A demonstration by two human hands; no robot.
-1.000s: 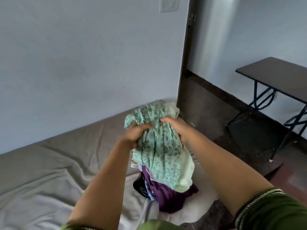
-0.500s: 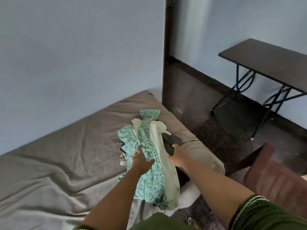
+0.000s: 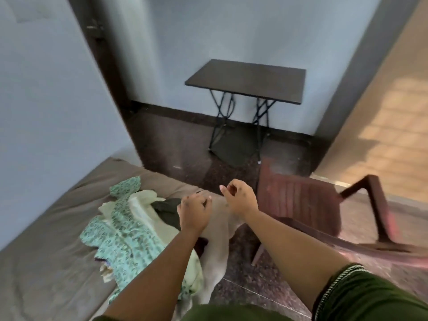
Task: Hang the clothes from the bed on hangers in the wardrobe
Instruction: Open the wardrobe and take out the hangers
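One clothes pile (image 3: 129,230), lengthwise along bed (image 3: 46,262)

No legible text anywhere.

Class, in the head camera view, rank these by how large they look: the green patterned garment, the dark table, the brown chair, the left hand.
1. Green patterned garment and brown chair: similar spread, and the chair is blurred, so unranked.
2. Dark table, though it stands farther away.
3. Left hand.

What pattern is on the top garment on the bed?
Mint-green fabric garment with small dark leaf print; head view.
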